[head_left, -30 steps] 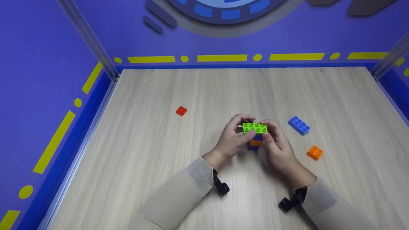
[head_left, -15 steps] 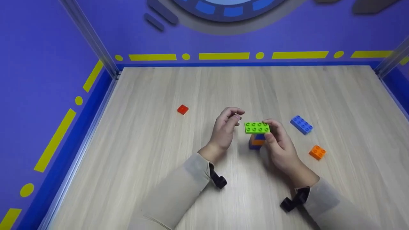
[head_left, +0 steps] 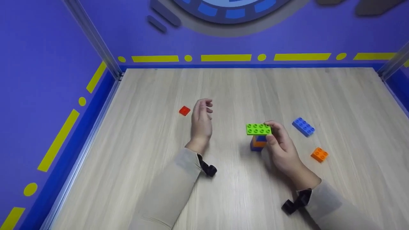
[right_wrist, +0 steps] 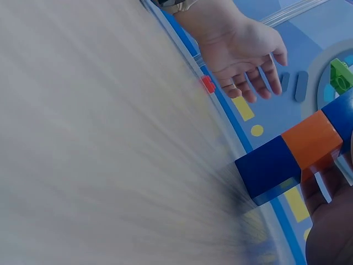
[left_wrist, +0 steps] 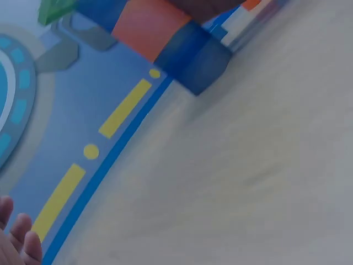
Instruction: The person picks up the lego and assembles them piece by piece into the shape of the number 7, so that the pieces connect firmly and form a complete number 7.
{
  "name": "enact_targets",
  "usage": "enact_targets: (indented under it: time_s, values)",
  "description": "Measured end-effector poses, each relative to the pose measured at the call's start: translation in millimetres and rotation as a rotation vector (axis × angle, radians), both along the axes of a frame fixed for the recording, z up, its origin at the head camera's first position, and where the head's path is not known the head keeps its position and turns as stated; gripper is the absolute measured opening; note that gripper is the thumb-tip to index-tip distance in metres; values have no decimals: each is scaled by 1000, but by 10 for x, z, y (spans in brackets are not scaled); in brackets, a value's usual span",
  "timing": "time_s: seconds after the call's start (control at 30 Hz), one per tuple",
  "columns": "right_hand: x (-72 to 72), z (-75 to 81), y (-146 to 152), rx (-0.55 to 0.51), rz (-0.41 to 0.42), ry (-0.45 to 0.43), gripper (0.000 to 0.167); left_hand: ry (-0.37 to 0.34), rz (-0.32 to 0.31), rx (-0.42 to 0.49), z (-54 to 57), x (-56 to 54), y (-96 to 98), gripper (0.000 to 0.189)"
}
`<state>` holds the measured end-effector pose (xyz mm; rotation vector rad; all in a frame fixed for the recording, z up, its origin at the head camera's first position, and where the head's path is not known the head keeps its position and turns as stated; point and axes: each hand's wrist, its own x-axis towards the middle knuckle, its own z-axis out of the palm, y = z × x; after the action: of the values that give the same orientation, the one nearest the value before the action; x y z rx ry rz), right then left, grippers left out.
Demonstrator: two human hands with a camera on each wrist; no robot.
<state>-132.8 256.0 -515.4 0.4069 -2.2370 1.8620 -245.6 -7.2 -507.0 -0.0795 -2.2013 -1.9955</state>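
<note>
My right hand (head_left: 284, 150) holds the right end of a long green toy building brick (head_left: 258, 129), thumb in front and fingers behind. That brick tops an upright tower whose blue and orange bricks (right_wrist: 311, 141) alternate below it; the right wrist view shows the fingers beside the tower's upper part. My left hand (head_left: 202, 124) is apart from the tower, over the table to its left, holding nothing. Its fingers are loosely bent, and the right wrist view shows its bare palm (right_wrist: 237, 47). Just left of it lies a small red brick (head_left: 184, 111).
On the right side of the wooden table (head_left: 153, 153) lie a long blue brick (head_left: 303, 126) and, nearer, a small orange brick (head_left: 320, 154). Blue-purple panels (head_left: 230, 41) with yellow markings border the table at the back and sides.
My left hand has let go of the green brick and moved left and away, close to the red brick. The right hand has kept its hold at the tower.
</note>
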Motion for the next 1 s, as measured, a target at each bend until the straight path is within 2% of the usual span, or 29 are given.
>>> enact_targets:
  time_s: [0.17, 0.27, 0.4, 0.47, 0.63, 0.7, 0.9, 1.0]
  values:
    - [30, -7, -9, 7, -7, -10, 36, 39, 83, -57, -40, -107, -226, 50]
    - [30, 3, -20, 4, -11, -13, 36, 34, 149, -98, 13, -205, -396, 45]
    - [15, 17, -21, -8, -4, -21, 36, -17, 203, -201, 108, -316, -620, 37]
    - [15, 19, -10, -5, -1, -27, 37, -57, 215, -280, 127, -360, -704, 38]
    - [22, 11, 16, -15, -3, -24, 36, -145, 195, -437, 109, -414, -826, 48]
    - [22, 4, 24, -22, -1, -22, 36, -163, 191, -473, 101, -417, -844, 50]
    - [6, 8, 6, -29, 23, -20, 35, -200, 230, -601, 82, -397, -892, 47]
    - [3, 18, -1, -29, 21, -18, 35, -219, 221, -661, 83, -374, -908, 48]
